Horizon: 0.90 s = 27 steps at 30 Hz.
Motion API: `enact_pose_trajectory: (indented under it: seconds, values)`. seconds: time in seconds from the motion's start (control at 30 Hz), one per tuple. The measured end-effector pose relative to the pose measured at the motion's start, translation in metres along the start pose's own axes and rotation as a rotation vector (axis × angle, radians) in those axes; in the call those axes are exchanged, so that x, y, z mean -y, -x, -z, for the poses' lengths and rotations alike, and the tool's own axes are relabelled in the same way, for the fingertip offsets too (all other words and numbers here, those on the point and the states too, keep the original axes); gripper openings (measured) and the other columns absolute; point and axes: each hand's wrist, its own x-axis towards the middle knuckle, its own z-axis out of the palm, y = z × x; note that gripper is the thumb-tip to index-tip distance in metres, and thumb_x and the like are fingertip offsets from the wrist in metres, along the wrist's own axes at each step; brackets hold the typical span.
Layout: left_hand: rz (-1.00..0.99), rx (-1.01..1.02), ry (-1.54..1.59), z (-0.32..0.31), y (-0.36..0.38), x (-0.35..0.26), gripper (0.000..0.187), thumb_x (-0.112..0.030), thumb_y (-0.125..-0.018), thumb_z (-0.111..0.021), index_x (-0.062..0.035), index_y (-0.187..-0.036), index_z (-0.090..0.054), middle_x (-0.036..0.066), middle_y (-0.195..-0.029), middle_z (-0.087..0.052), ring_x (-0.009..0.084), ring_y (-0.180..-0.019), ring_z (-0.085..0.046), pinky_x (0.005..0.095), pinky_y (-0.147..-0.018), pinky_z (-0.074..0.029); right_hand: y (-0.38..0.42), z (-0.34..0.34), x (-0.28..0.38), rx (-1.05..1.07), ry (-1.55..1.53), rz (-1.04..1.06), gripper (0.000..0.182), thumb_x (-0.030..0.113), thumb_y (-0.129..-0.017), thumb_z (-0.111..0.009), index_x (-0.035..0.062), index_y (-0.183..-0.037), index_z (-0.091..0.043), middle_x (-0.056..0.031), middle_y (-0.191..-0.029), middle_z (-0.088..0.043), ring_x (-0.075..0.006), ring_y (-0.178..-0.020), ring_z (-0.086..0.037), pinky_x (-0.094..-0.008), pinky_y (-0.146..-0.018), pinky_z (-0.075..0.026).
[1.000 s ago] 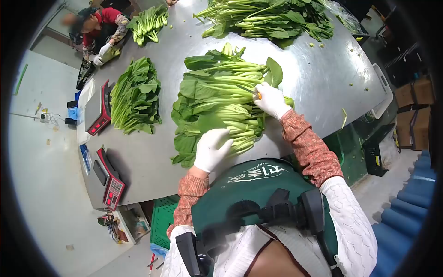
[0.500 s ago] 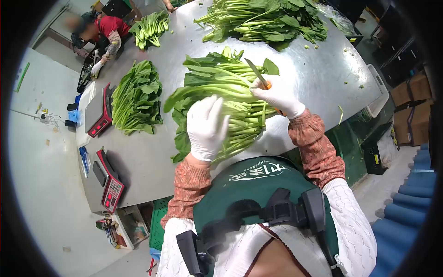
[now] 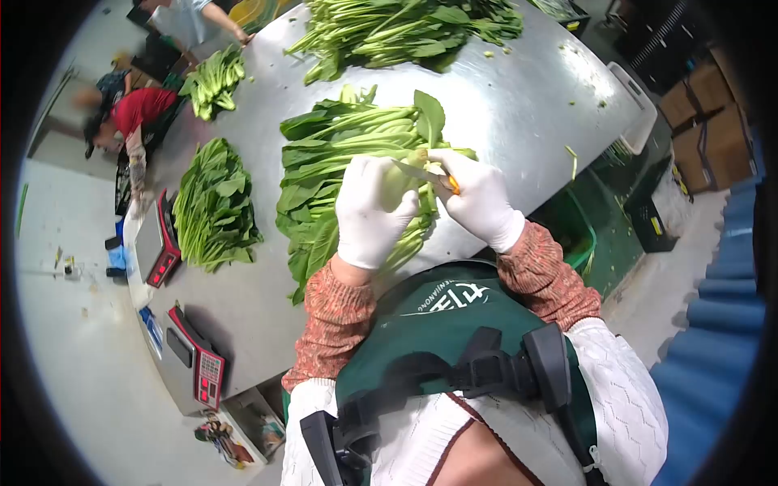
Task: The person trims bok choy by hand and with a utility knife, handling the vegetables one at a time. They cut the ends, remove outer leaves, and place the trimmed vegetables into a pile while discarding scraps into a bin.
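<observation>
My left hand (image 3: 369, 215), in a white glove, is closed around a leafy green stalk (image 3: 397, 185), its pale cut end pointing toward my right hand. My right hand (image 3: 480, 202), also gloved, grips a knife (image 3: 454, 185) with an orange handle. The blade lies close against the stalk's end between my two hands; whether it is cutting in is hard to see. Beneath both hands spreads a pile of leafy greens (image 3: 312, 182), leaves to the left and stems to the right. Part of this pile is hidden by my hands.
On the metal table (image 3: 519, 121) are a large heap of greens (image 3: 405, 32) at the back, a bunch (image 3: 215, 206) at left and a smaller bunch (image 3: 215, 81). Two red scales (image 3: 166, 243) stand along the left edge. Co-workers (image 3: 146, 113) are at the far left.
My hands have come together, with the knife lowered to the stalk's end beside my left hand. My left fingers have closed on the stalk. The whole view has shifted and turned slightly.
</observation>
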Motion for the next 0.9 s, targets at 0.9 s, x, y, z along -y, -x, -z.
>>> enact_pose_trajectory:
  seconds: [0.9]
  values:
    - [0.535,-0.144,0.363,0.090,0.010,0.020,0.018,0.000,-0.085,-0.073,-0.0004,-0.101,-0.067,0.004,-0.089,-0.068,0.0100,-0.080,-0.063,0.0226,-0.074,-0.049,-0.009,0.080,-0.110,0.082,0.655,-0.473,0.031,0.019,-0.087,-0.062,0.0146,-0.117,-0.066,-0.0117,-0.084,-0.071,-0.0285,-0.073,-0.068,-0.0373,-0.070,-0.054]
